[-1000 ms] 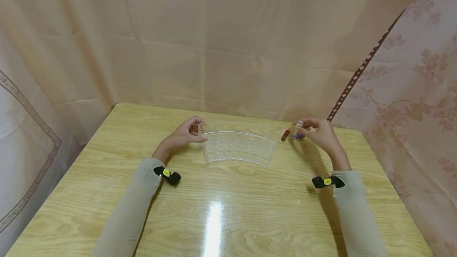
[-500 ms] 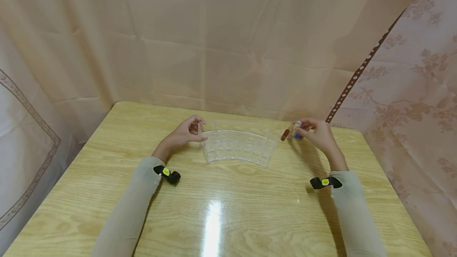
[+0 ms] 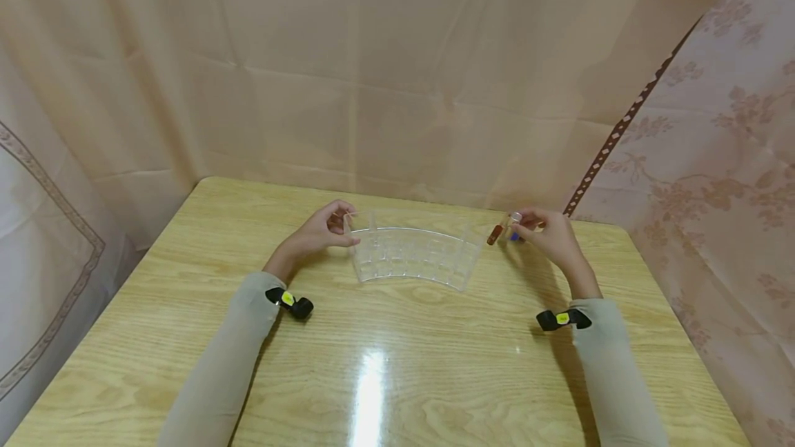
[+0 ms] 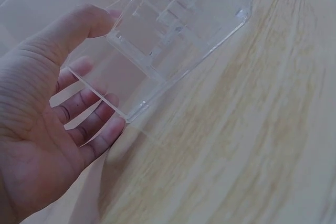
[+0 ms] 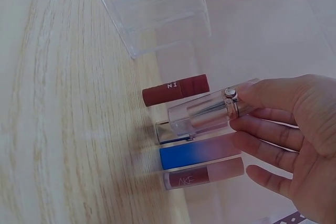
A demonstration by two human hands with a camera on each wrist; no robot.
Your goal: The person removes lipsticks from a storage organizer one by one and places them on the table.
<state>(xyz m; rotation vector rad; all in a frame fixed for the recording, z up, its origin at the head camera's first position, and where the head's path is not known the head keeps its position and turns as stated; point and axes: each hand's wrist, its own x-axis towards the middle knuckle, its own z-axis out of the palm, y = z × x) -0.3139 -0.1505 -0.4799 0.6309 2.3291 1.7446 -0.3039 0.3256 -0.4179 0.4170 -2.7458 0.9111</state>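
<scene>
In the head view, my left hand (image 3: 315, 232) grips the left end of a clear plastic organizer (image 3: 416, 254) with small compartments. The left wrist view shows the thumb on top of that organizer (image 4: 173, 30) and the fingers at its side wall. To its right, my right hand (image 3: 551, 236) pinches a lipstick (image 5: 205, 111) with a clear cap and a shiny metallic band between thumb and fingers. A dark red tube (image 5: 176, 90) stands close beside it. On its other side are a blue-to-pink tube (image 5: 194, 156) and a tube with a dark red window (image 5: 199, 177).
A short shiny metallic piece (image 5: 167, 132), partly hidden, sits behind the held lipstick. The wooden table (image 3: 435, 364) carries everything, with a bright reflection at its front. A beige curtain (image 3: 397, 88) hangs along the back edge, and a flowered cloth (image 3: 733, 178) on the right.
My right hand has shifted slightly to the left with the lipstick. My left hand and the organizer look almost unmoved.
</scene>
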